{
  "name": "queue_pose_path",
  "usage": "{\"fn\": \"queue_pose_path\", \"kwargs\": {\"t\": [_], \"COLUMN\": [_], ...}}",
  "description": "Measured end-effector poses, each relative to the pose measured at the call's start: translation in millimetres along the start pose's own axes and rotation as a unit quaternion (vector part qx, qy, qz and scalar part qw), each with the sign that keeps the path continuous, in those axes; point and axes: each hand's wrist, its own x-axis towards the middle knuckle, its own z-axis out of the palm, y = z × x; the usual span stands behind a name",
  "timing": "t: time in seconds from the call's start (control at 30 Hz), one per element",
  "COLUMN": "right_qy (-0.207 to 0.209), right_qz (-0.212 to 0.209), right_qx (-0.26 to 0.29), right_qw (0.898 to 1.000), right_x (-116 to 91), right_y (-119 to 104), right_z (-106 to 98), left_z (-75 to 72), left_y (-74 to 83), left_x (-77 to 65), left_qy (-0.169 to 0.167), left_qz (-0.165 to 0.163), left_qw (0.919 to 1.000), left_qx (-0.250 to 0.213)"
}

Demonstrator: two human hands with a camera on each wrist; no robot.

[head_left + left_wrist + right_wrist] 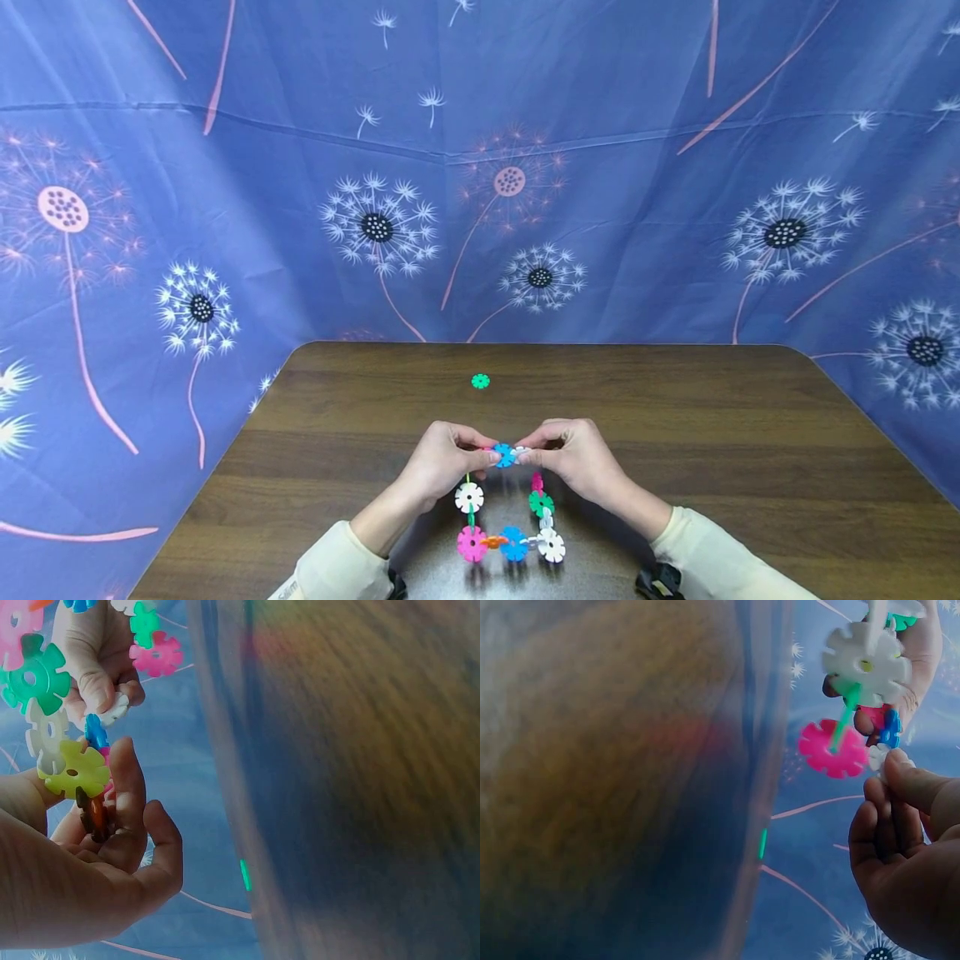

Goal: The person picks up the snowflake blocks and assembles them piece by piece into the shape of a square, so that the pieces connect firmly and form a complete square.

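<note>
I hold up a square frame of plastic snowflake discs over the brown table. My left hand pinches the frame's top left corner by a yellow-green disc. At the top right, my right hand pinches a small white disc. This white disc touches the blue top disc between my fingertips. White, pink and green discs hang below. In the left wrist view my left hand curls round the corner; the right wrist view shows my right hand.
One loose green disc lies on the table beyond my hands, seen edge-on in the wrist views. A blue cloth with dandelion prints hangs behind and to both sides of the table.
</note>
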Motion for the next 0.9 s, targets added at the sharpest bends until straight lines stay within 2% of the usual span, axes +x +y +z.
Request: {"fn": "queue_pose_path", "kwargs": {"t": [0.43,0.9], "right_qy": [0.003,-0.03], "right_qz": [-0.014,-0.04], "right_qx": [-0.016,-0.021], "right_qw": [1.0,0.999], "right_x": [-1.5,-1.8], "right_y": [-1.7,-1.9], "right_z": [1.2,2.0], "left_z": [3.7,4.8], "left_y": [1.2,0.0], "left_x": [-1.9,-3.2], "left_qy": [0.008,0.005], "left_qz": [0.007,-0.013], "left_qw": [0.9999,0.9996], "left_qx": [0.002,0.024]}}
